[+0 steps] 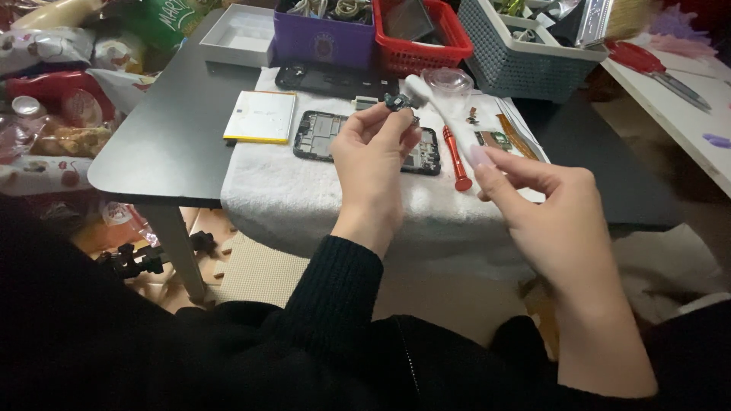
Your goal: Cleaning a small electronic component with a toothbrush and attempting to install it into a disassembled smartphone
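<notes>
On the bench (175, 144), I see the opened phone (320, 135) on a white towel (304, 190). Above it, my left hand (373, 156) pinches a small dark part (399, 101); my right hand (548, 213) hovers further right, half-curled, empty.

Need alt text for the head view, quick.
The left hand pinches a small dark component above an opened phone on a white towel. The right hand hovers empty near a red screwdriver.

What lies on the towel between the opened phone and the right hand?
In the head view, a red screwdriver lies between the opened phone and the right hand.
</notes>
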